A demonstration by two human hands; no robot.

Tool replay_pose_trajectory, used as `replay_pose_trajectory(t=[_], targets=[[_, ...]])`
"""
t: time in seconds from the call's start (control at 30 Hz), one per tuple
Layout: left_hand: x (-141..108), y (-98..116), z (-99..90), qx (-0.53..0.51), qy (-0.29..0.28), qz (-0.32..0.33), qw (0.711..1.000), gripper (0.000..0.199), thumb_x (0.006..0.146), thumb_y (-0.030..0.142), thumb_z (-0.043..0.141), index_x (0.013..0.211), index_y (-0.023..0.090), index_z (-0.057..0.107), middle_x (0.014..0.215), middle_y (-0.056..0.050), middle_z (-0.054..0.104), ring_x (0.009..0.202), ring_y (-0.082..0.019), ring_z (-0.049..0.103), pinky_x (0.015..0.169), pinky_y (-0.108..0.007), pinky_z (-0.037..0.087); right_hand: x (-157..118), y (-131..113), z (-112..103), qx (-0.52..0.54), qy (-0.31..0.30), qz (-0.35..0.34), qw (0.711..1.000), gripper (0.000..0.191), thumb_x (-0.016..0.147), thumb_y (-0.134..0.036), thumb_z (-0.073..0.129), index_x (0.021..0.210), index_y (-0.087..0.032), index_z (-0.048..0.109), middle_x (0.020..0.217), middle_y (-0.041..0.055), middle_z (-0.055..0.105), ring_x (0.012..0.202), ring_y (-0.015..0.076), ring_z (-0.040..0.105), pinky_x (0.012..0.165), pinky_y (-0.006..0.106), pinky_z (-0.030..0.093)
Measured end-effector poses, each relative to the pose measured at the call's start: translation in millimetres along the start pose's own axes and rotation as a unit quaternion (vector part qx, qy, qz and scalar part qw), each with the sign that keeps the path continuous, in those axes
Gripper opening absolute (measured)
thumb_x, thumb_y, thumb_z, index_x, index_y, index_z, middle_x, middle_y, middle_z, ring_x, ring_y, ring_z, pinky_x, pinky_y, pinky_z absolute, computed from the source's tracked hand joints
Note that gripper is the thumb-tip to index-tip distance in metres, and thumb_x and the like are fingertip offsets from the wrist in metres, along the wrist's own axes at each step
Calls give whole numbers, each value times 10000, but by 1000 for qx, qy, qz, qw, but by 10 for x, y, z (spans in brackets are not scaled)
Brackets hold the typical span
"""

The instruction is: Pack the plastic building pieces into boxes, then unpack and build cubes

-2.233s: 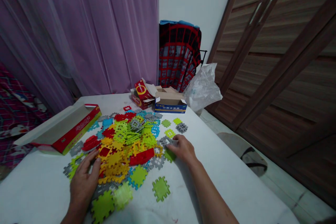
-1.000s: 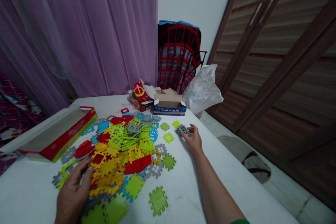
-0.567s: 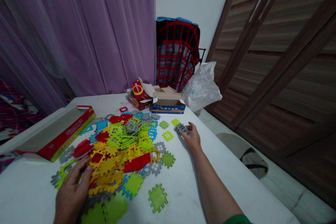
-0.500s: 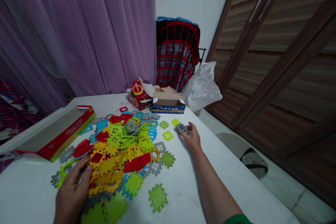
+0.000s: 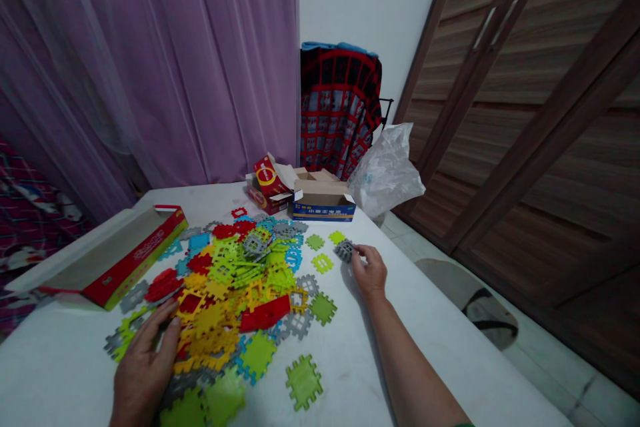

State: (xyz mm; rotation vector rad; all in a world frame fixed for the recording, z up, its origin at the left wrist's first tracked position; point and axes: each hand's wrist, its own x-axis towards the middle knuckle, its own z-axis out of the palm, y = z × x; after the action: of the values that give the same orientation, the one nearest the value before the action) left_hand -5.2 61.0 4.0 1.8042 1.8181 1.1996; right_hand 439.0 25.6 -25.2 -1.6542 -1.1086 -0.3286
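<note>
At the right of the tabletop, my right hand [image 5: 369, 271] pinches the edge of a small stack of grey interlocking plastic tiles [image 5: 344, 251]. My left hand [image 5: 145, 363] lies at the near left side of a mixed tile pile, thumb and fingers apart, holding nothing visible. Yellow tiles [image 5: 207, 320] are just right of its fingertips. Lime tiles [image 5: 225, 270] top the pile's middle, and red tiles [image 5: 164, 285] lie beyond my left fingers. Single green tiles [image 5: 305, 381] and a lime frame tile [image 5: 322, 263] lie apart from the pile, on its right.
An open red-and-green box [image 5: 135, 260] lies on the white table [image 5: 430, 333] at left. Red boxes [image 5: 270, 187] and a blue box [image 5: 324, 207] stand at the back. A plastic bag [image 5: 385, 170] hangs past the right edge, near a brown wardrobe [image 5: 530, 113].
My right fingers have drawn closer together at the right edge of the grey stack. My left hand stays beside the pile. The whole view has shifted slightly.
</note>
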Motion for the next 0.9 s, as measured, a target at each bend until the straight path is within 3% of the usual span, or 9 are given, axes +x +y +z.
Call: replay_pose_trajectory(t=[0.1,0.17,0.27,0.37,0.67,0.9], targets=[[1,-8,9,-3,4,3,1000,460,791,556,486,1087,265,686,1254,-57,677,1101,-272,648,656,-312,575,-109,-203,15,-15,-79,-86,993,216,840,-251,498,851,-223,712,884,54,709,860,193,646,825,320,508],[2,-11,16,-1,1,2,1000,467,798,559,479,1092,260,684,1267,-62,670,1108,-277,644,681,-328,581,-173,-323,28,-43,-156,-108,981,237,842,-233,504,883,-236,738,902,47,710,870,182,651,806,288,504],[0,-17,23,3,4,10,1000,449,817,551,476,1095,263,679,1266,-60,672,1113,-268,646,831,-378,575,-222,-441,29,-103,-252,-91,958,248,856,-240,525,923,-262,764,888,34,699,856,169,651,743,250,489],[-5,-24,29,0,9,21,1000,436,829,538,473,1097,262,677,1263,-62,674,1142,-267,636,954,-421,531,-219,-494,18,-137,-293,-64,944,256,878,-254,534,972,-288,770,917,23,696,879,158,649,732,230,473],[-7,8,25,-16,14,26,999,442,807,546,472,1061,253,684,1239,-73,685,1162,-272,627,1042,-461,472,-193,-506,90,-150,-293,-47,943,259,885,-256,551,1036,-299,757,955,28,691,885,149,641,728,210,459],[-17,1,61,-40,34,41,998,432,810,521,489,1052,222,685,1224,-83,689,1155,-257,624,1047,-436,461,-260,-343,136,-49,-188,39,980,286,824,-274,494,913,-246,764,863,27,717,815,170,642,767,257,494]])
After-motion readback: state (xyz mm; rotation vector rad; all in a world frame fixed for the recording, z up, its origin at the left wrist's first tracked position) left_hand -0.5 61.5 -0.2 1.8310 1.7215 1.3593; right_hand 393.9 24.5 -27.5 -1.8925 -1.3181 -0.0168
